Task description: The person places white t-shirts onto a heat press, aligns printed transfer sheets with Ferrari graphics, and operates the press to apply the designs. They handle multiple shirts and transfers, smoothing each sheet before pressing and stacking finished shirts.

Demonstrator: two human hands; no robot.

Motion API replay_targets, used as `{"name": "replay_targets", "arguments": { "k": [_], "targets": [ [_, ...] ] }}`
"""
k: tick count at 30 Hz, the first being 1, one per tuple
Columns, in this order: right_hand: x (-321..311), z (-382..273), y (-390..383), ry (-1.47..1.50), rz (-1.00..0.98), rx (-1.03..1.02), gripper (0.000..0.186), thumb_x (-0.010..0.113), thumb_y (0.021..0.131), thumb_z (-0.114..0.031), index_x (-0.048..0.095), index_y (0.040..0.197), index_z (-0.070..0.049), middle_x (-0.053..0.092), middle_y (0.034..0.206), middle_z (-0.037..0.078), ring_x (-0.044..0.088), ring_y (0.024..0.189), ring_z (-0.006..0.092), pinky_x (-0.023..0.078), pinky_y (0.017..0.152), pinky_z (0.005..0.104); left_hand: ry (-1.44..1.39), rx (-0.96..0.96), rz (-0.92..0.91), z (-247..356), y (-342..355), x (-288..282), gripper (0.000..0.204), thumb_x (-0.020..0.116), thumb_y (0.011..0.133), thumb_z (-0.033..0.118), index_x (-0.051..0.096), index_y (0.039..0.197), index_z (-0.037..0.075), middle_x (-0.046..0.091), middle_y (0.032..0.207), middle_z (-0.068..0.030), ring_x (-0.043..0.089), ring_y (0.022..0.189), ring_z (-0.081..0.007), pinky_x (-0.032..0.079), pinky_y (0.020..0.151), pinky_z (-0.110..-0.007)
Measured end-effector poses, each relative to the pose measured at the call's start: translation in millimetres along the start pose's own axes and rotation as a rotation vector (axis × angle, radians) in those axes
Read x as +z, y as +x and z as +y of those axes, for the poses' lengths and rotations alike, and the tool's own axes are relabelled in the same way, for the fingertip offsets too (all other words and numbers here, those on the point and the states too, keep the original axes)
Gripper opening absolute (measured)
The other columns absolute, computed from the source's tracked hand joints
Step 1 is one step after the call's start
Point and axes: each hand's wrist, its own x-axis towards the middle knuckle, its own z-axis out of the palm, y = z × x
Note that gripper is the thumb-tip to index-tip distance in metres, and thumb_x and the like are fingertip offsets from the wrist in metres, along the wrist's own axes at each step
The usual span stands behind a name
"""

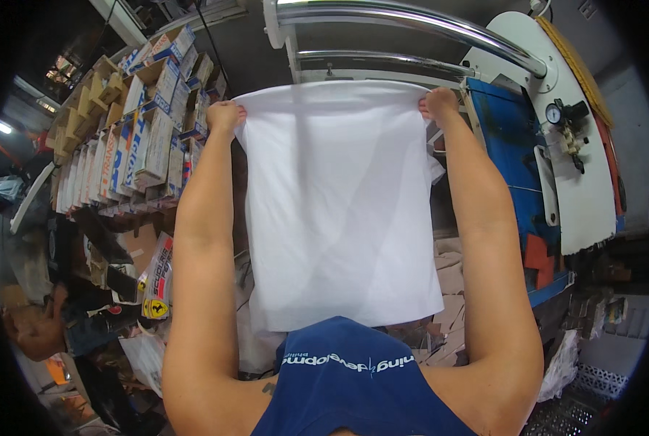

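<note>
A plain white cloth (331, 211), perhaps a shirt, hangs spread out in front of me. Its far edge is stretched between my hands, and the near edge drapes down close to my dark blue top. My left hand (225, 116) pinches the far left corner, fingers closed on the fabric. At the far right corner, my right hand (441, 106) grips the same edge in the same way. Both arms are stretched forward. A few soft folds and shadows run down the cloth. Whether it is one layer or two I cannot tell.
Long open cardboard boxes (131, 145) are stacked at the left. Shiny metal bars (411, 25) on a white machine frame cross beyond the cloth. A blue panel (510, 167) and a pressure gauge (554, 113) stand right. Paper scraps (449, 283) lie below.
</note>
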Motion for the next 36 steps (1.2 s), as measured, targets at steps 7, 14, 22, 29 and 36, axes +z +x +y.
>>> {"name": "replay_targets", "arguments": {
  "k": [7, 14, 22, 29, 36],
  "targets": [
    [63.5, 21.5, -32.9, -0.570, 0.181, -0.730, 0.047, 0.073, 0.091, -0.030, 0.063, 0.128, -0.003, 0.069, 0.120, 0.022, 0.064, 0.113, 0.0406, 0.050, 0.100, 0.0455, 0.334, 0.604, -0.070, -31.7, -14.7, 51.0, 0.041, 0.068, 0.089, 0.007, 0.067, 0.129, 0.007, 0.074, 0.117, -0.0155, 0.070, 0.109, -0.0296, 0.053, 0.095, -0.040],
    [137.3, 20.0, -101.6, -0.853, -0.091, -0.763, 0.053, 0.060, 0.096, -0.047, 0.063, 0.129, -0.006, 0.064, 0.119, 0.016, 0.054, 0.124, 0.0352, 0.036, 0.111, 0.0528, 0.817, 1.049, -0.286, -45.1, -93.6, 127.9, 0.022, 0.067, 0.090, 0.025, 0.072, 0.106, 0.012, 0.068, 0.097, -0.0091, 0.062, 0.096, -0.0349, 0.049, 0.088, -0.052],
    [47.8, 81.6, -202.5, -0.889, -0.093, -0.686, 0.072, 0.058, 0.099, -0.048, 0.040, 0.155, -0.007, 0.025, 0.165, 0.022, 0.015, 0.154, 0.0467, 0.017, 0.122, 0.0611, 1.063, 1.002, -0.463, -44.5, -190.1, 20.7, 0.060, 0.067, 0.093, 0.037, 0.054, 0.145, 0.010, 0.042, 0.155, -0.0188, 0.033, 0.145, -0.0440, 0.027, 0.117, -0.064],
    [-69.4, 205.5, -378.0, -0.564, -0.100, -0.232, 0.069, 0.057, 0.102, -0.043, 0.037, 0.157, -0.006, 0.032, 0.160, 0.026, 0.037, 0.145, 0.0441, 0.033, 0.118, 0.0483, 0.606, 0.365, -0.289, -137.2, -349.9, -142.6, 0.061, 0.060, 0.100, 0.035, 0.045, 0.153, 0.007, 0.036, 0.160, -0.0209, 0.040, 0.143, -0.0396, 0.033, 0.116, -0.054],
    [-146.4, 280.4, -358.9, 0.497, -0.360, 0.416, 0.040, 0.066, 0.102, -0.027, 0.062, 0.128, 0.003, 0.070, 0.119, 0.013, 0.066, 0.109, 0.0208, 0.051, 0.098, 0.0369, -0.224, -0.619, -0.341, -173.6, -353.8, -243.8, 0.029, 0.065, 0.101, 0.016, 0.063, 0.122, -0.004, 0.071, 0.111, -0.0116, 0.067, 0.106, -0.0208, 0.052, 0.095, -0.036]
  ]
}}
